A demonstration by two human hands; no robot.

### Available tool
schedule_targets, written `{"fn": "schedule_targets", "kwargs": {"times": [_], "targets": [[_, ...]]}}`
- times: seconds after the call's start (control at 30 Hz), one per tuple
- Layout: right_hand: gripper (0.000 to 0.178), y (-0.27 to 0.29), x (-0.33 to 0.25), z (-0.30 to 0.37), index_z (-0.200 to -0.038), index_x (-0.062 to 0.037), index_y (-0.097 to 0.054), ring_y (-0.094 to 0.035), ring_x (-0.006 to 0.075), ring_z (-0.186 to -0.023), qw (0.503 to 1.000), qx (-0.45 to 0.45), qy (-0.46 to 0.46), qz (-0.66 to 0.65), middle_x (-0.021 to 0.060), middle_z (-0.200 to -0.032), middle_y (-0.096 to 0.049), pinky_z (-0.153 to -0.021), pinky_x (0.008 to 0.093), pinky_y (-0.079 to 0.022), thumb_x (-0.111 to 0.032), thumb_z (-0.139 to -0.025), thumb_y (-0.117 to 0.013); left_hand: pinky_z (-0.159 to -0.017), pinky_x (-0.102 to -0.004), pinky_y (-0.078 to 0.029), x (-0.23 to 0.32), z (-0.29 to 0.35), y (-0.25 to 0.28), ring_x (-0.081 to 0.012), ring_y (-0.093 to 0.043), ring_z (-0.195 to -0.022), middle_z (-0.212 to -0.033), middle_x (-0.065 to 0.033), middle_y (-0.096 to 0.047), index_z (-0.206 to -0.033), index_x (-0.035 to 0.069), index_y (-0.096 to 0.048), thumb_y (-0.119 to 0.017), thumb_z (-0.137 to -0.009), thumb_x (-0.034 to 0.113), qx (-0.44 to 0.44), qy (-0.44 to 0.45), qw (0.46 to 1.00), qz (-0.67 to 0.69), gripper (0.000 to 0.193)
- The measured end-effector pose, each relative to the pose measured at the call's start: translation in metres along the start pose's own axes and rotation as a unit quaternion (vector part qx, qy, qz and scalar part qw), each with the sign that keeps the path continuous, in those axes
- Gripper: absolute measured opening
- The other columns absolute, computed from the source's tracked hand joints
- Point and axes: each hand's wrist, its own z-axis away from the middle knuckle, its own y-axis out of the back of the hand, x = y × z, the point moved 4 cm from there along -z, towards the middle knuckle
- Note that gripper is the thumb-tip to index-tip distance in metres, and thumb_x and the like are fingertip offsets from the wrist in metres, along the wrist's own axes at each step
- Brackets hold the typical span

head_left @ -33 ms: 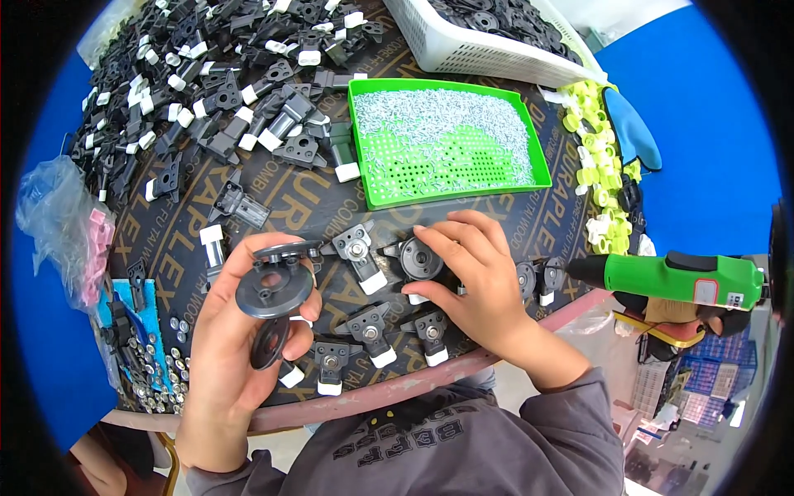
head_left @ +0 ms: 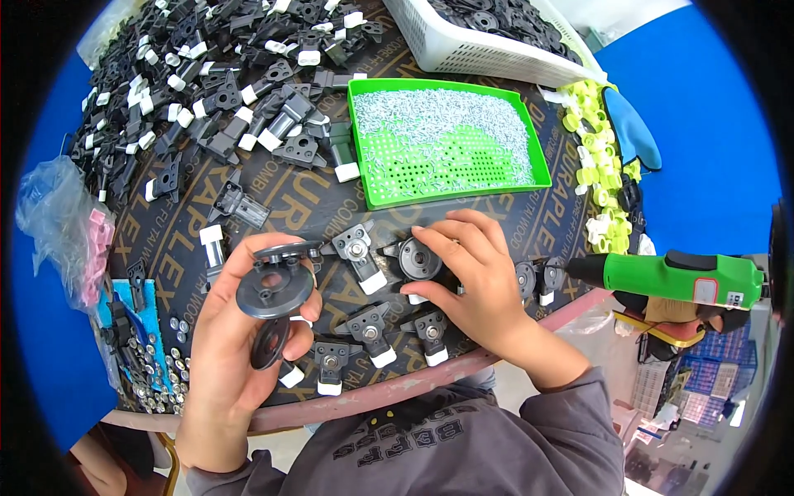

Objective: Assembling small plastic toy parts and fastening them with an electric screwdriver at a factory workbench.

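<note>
My left hand (head_left: 236, 331) is closed round several round black discs (head_left: 273, 291) with centre holes, stacked loosely and tilted at different angles. My right hand (head_left: 475, 281) has thumb and index finger on the rim of another black disc (head_left: 418, 259), which sits on top of a black bracket, mostly hidden, with a white end. Between the hands lies a black bracket (head_left: 357, 250) with a silver metal piece at its middle. Similar brackets (head_left: 370, 332) lie in a row nearer the table edge. Past my right fingers another disc (head_left: 525, 279) is partly covered.
A green perforated tray (head_left: 376, 200) holds many small screws. Black parts with white ends (head_left: 223, 99) are heaped at far left. A white basket (head_left: 463, 62) of black parts stands behind. Yellow-green pieces (head_left: 616, 231) and a green electric screwdriver (head_left: 678, 281) are at right; small metal pieces (head_left: 157, 380) at left.
</note>
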Motion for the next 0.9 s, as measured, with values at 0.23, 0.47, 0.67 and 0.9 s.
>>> {"fn": "schedule_targets", "kwargs": {"times": [0.23,0.47,0.67,0.9], "targets": [[0.067,-0.003,0.004,-0.009,-0.112,-0.0076,-0.063,-0.051,0.0348,-0.114,0.998,-0.033,-0.028,-0.042,0.0088,-0.114,-0.061,-0.097,0.0445,-0.042,-0.029,-0.055,-0.089,-0.046,-0.0236,-0.042,0.002,0.001,-0.002,-0.0168,-0.06,-0.077,-0.098,-0.0103,-0.061,-0.123,0.002,-0.053,-0.059,-0.093,0.014,0.01,0.002,1.0,-0.008,0.033],[0.062,0.026,-0.015,-0.028,-0.109,-0.0073,-0.064,-0.056,0.031,-0.105,0.995,0.037,0.015,-0.086,0.0092,-0.11,-0.063,-0.09,0.0406,-0.045,-0.031,-0.057,-0.09,-0.05,-0.0212,-0.044,-0.003,-0.003,0.001,-0.0097,-0.06,-0.07,-0.09,-0.0073,-0.064,-0.12,0.003,-0.056,-0.059,-0.094,0.011,0.034,0.001,0.997,-0.075,0.027],[0.038,0.019,-0.065,-0.047,-0.1,-0.0058,-0.067,-0.058,0.0283,-0.087,0.97,0.084,0.184,-0.132,0.0071,-0.098,-0.063,-0.076,0.0382,-0.048,-0.016,-0.066,-0.082,-0.056,-0.0206,-0.048,-0.01,-0.006,-0.003,-0.0063,-0.06,-0.073,-0.097,-0.0039,-0.064,-0.119,0.004,-0.056,-0.057,-0.095,0.004,0.002,-0.039,0.992,-0.124,0.025],[0.016,-0.005,-0.035,-0.053,-0.1,0.0027,-0.067,-0.062,0.0104,-0.076,0.838,0.028,-0.172,-0.516,0.0065,-0.09,-0.068,-0.067,0.0234,-0.051,-0.002,-0.086,-0.073,-0.054,-0.0205,-0.048,0.002,-0.004,-0.001,-0.0066,-0.06,-0.076,-0.099,-0.0056,-0.061,-0.123,0.0,-0.054,-0.063,-0.091,0.001,0.038,-0.08,0.982,-0.169,0.033]]}}
